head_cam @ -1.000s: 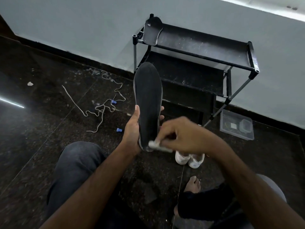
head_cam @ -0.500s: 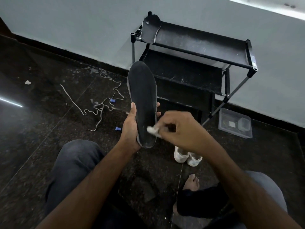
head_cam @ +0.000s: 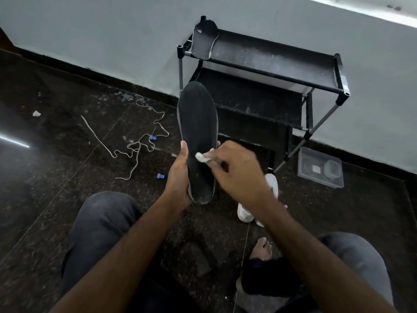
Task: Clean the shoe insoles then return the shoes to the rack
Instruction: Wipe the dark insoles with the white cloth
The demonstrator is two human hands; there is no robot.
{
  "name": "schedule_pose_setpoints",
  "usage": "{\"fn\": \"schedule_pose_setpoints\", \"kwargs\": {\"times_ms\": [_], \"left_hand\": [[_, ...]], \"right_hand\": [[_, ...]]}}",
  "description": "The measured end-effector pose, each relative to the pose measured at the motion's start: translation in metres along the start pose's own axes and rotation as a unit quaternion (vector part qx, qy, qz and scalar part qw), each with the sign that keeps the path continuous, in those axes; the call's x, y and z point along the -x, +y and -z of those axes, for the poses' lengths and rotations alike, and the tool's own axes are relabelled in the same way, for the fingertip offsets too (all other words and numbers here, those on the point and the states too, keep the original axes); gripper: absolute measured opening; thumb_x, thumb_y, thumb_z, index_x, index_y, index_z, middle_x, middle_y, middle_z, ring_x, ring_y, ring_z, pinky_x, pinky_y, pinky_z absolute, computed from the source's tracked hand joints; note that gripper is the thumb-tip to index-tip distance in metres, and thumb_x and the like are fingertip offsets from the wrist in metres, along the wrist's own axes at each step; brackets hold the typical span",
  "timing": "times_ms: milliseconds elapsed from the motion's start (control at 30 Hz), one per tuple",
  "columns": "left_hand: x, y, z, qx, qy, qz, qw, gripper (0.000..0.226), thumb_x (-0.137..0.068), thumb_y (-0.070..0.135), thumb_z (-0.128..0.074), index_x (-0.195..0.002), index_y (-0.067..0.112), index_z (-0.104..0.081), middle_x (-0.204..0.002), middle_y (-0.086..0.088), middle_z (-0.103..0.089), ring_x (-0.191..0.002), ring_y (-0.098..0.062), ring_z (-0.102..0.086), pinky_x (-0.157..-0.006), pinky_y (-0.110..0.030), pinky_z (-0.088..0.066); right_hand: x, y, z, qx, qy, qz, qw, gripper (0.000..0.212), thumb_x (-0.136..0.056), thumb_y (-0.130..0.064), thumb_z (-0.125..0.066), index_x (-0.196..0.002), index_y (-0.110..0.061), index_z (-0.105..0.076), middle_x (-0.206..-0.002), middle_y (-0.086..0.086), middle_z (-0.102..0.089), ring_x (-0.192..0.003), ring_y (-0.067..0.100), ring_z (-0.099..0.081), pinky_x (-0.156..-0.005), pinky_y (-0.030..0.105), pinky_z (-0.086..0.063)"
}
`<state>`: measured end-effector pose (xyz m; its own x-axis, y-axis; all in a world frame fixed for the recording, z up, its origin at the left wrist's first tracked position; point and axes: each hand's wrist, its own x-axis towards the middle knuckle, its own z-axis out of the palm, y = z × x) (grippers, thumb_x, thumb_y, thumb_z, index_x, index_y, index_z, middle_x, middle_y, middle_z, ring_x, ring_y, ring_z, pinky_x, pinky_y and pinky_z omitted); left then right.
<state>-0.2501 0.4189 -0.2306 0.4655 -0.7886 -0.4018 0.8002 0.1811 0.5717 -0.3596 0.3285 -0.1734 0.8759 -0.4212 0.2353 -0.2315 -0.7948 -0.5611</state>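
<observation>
While left hand (head_cam: 178,175) grips insole (head_cam: 198,132) upright, right hand (head_cam: 237,175) fingers pinch white wipe (head_cam: 201,157) against it.

The insole (head_cam: 198,132) looks matt and fuzzy, the speckled stone floor (head_cam: 56,177) glossy, the rack (head_cam: 270,62) dusty black fabric on metal tubes.

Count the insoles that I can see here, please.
2. One insole is held upright in the left hand; another insole leans at the rack's top-left corner. Others may be hidden.
</observation>
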Motion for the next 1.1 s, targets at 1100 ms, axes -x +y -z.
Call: {"fn": "schedule_pose_setpoints", "kwargs": {"times_ms": [1100], "left_hand": [[-0.001, 0.002, 0.011, -0.059, -0.026, -0.024, 0.998, 0.074, -0.105, 0.060, -0.020, -0.143, 0.005, -0.054, -0.145, -0.018, -0.057, -0.123, -0.028, -0.061, -0.105, -0.039, -0.049]], "right_hand": [[0.012, -0.016, -0.025, -0.045, -0.092, 0.024, 0.994, 0.019, -0.091, -0.014, -0.065, -0.106, -0.019, -0.076, -0.097, -0.005, -0.061, -0.088, 0.008, -0.060, -0.080, 0.032, -0.054]]}}
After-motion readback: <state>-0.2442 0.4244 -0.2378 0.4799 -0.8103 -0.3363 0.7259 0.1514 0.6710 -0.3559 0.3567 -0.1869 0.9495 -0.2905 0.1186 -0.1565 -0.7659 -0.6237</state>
